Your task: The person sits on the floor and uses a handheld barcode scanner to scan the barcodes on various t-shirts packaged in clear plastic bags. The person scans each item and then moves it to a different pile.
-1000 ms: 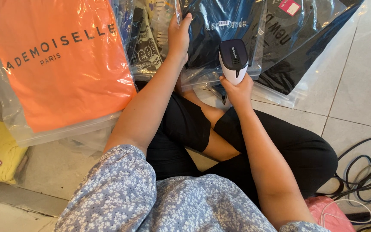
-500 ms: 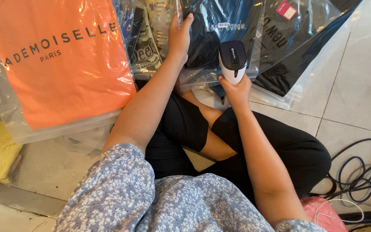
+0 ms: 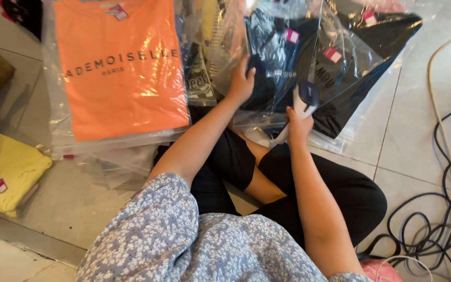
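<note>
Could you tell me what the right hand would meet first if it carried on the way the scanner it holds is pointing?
Most likely the clear bag holding a dark garment, just ahead of the right hand and its handheld scanner; depth is uncertain.

Glossy, crinkled clear plastic bags (image 3: 340, 78) are wrapping matt dark cloth garments and the matt orange cloth shirt (image 3: 123, 78); smooth pale floor tiles (image 3: 413, 125) are gleaming faintly.

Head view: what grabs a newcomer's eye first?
The orange shirt in a clear bag at upper left. Then the right hand holding a handheld scanner at centre, while the left hand presses on a dark bagged garment. Black cables coil on the right.
</note>
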